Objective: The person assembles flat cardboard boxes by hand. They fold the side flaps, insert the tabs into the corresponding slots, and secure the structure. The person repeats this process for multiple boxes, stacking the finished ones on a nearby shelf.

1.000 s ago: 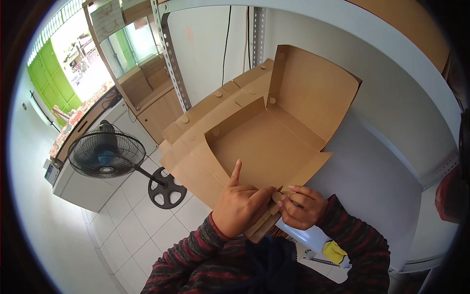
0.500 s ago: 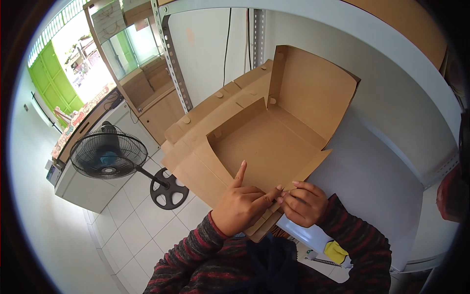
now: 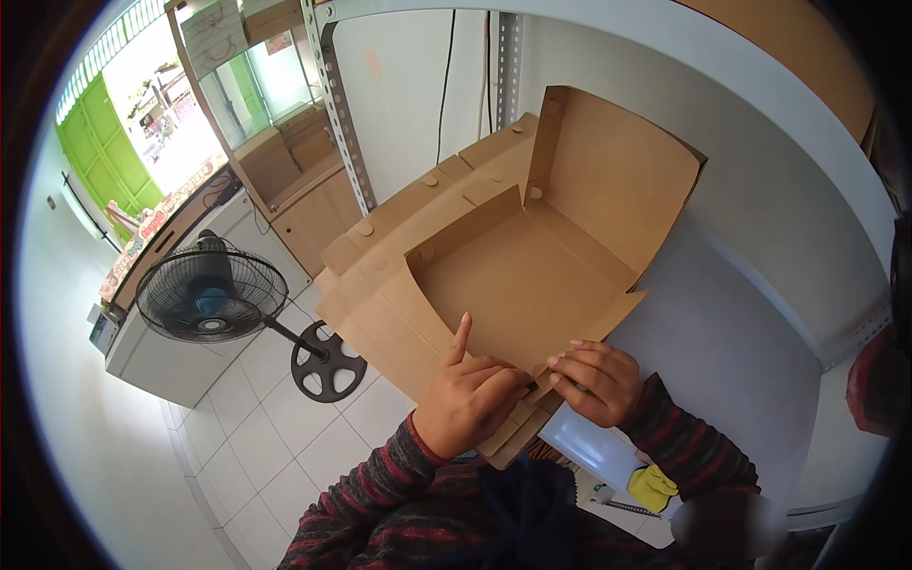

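A brown cardboard box (image 3: 513, 285) stands partly folded in front of me, its walls raised and its lid (image 3: 617, 171) tilted up at the far right. My left hand (image 3: 473, 399) is at the box's near corner, fingers curled on the cardboard and one finger pointing up over the near wall. My right hand (image 3: 597, 382) pinches the flap at that same corner, fingertips close to those of the left. The hands partly hide the corner. Beneath the box lies a stack of flat, unfolded cardboard boxes (image 3: 375, 275), with tabs and slits along their edges.
The stack rests on a grey shelf surface (image 3: 731, 332) with perforated metal posts (image 3: 347, 123). On the tiled floor at left stands a black fan (image 3: 211, 290), beside a white cabinet (image 3: 180, 356). A yellow cloth (image 3: 652, 488) lies below my right forearm. A shelf edge (image 3: 665, 43) arches overhead.
My right hand has shifted slightly up and away from the left at the corner. The left fingers have drawn back and curled more. The box has barely moved.
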`<state>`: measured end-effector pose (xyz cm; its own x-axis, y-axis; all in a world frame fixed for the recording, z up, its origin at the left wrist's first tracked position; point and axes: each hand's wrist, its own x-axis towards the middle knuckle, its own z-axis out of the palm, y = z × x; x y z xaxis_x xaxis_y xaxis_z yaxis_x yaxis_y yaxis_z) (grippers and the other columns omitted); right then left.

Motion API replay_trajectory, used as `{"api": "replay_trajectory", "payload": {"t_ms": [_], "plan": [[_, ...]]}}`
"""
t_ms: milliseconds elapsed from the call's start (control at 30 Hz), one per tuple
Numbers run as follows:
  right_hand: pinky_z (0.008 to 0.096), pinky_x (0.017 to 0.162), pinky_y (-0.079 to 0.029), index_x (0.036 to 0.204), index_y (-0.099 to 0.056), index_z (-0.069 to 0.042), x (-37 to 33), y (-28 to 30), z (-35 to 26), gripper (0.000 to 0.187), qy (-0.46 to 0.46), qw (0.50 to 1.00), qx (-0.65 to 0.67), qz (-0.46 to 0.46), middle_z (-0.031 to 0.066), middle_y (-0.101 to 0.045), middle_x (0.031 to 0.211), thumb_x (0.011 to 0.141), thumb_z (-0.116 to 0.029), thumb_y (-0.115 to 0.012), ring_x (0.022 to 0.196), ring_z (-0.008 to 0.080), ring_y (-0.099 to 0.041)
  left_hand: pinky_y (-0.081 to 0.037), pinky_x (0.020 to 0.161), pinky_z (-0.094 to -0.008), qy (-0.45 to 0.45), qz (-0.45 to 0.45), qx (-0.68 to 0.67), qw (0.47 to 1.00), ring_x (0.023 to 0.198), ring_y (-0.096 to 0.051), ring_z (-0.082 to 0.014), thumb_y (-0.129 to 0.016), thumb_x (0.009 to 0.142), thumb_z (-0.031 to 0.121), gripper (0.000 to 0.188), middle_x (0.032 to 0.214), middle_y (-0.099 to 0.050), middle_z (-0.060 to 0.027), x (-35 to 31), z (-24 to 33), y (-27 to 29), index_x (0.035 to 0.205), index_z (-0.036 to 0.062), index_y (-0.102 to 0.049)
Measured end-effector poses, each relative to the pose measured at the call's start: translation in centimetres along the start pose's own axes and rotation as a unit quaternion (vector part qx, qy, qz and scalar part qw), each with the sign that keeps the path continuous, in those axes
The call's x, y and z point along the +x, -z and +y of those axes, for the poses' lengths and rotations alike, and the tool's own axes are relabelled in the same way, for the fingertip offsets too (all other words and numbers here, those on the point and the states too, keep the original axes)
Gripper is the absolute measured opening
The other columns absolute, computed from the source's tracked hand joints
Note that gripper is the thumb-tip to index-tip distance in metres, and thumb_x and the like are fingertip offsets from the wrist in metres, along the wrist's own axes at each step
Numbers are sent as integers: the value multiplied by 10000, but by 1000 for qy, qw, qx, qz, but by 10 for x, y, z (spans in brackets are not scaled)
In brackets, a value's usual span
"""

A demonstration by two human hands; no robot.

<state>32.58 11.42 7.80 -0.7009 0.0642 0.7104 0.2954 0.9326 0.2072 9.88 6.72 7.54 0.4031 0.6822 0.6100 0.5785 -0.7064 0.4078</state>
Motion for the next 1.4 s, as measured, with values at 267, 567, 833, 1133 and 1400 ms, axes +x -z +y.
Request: {"api": "replay_trajectory", "payload": {"t_ms": [267, 567, 833, 1133, 1400], "plan": [[394, 826, -583, 822, -589, -14, 1, -2, -2, 78, -9, 1000, 22, 10, 139, -680, 1012, 807, -43, -660, 918, 250, -665, -158, 1162, -596, -43, 0, 37, 998, 835, -641, -159, -683, 789, 69, 114, 756, -620, -11, 2, -1, -2, 898, 84, -651], [348, 751, -589, 865, -600, -15, -7, -10, -3, 105, -36, 998, 18, 46, 120, -671, 942, 796, -70, -657, 882, 251, -656, -131, 1158, -612, -15, -3, -9, 1000, 843, -622, -174, -706, 816, 146, 116, 776, -616, -17, 8, 3, 3, 889, 80, -644], [334, 633, -553, 948, -664, 1, 3, -10, -10, 230, -103, 994, 10, 18, 90, -635, 857, 738, -93, -660, 777, 227, -643, -123, 1164, -628, -38, 39, 56, 997, 861, -629, -139, -696, 749, 102, 78, 731, -610, 11, 5, 1, -6, 763, 105, -620], [342, 624, -512, 909, -669, -15, -3, -9, -5, 207, -96, 995, 41, -11, 83, -615, 862, 733, -124, -674, 771, 230, -619, -107, 1157, -638, 1, 15, 44, 999, 948, -631, -185, -705, 677, 58, 114, 769, -625, -9, 8, 5, -6, 759, 115, -649], [411, 811, -443, 850, -613, -71, -2, -15, -4, 134, -133, 987, 70, -47, 43, -602, 887, 767, -127, -703, 827, 243, -581, -96, 1148, -645, 25, 13, 77, 997, 1042, -589, -197, -759, 727, 151, 131, 801, -591, -14, 5, 7, -15, 817, 120, -670]]}}
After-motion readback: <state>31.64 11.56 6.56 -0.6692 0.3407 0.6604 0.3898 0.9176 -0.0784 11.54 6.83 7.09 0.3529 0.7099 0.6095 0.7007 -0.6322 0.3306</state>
